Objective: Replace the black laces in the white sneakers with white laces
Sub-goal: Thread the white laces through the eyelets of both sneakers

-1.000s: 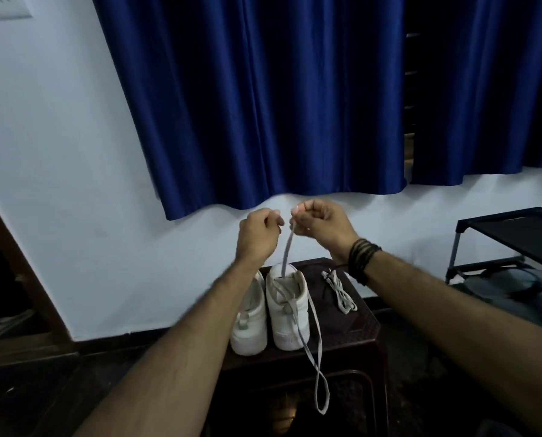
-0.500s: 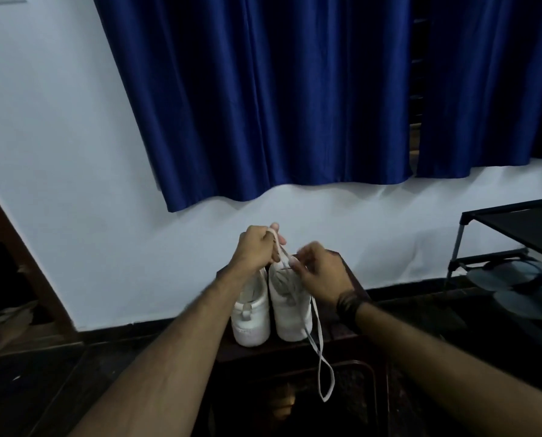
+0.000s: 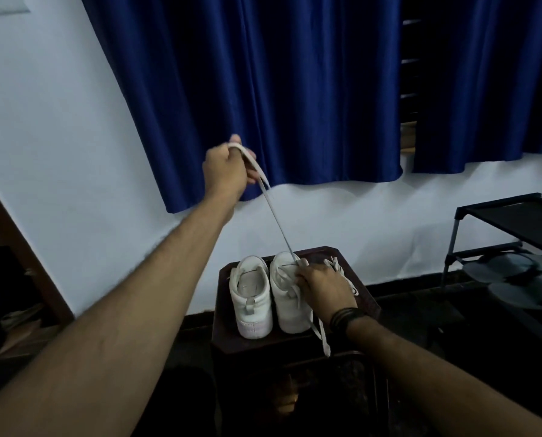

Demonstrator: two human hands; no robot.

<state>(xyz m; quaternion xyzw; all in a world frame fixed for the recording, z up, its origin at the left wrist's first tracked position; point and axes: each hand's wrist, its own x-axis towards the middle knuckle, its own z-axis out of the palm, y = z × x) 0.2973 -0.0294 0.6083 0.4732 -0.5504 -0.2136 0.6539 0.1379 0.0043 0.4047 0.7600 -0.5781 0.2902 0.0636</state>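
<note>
Left hand (image 3: 225, 171) gripping taut white lace (image 3: 276, 220) (raised), right hand (image 3: 321, 283) pinching it at sneaker (image 3: 287, 294).

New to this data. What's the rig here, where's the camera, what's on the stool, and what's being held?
There is no robot: a person works with bare hands. The single picture comes from a wide-angle camera on the person's head, looking forward and down, so both forearms reach in from the bottom. Two white sneakers stand side by side on a small dark table. The left hand is raised and grips a white lace, pulled taut up from the right sneaker. The right hand rests on that sneaker, steadying it. The left sneaker is untouched. A bundled lace lies behind the right hand. A blue curtain hangs behind; a black rack stands at right.
</note>
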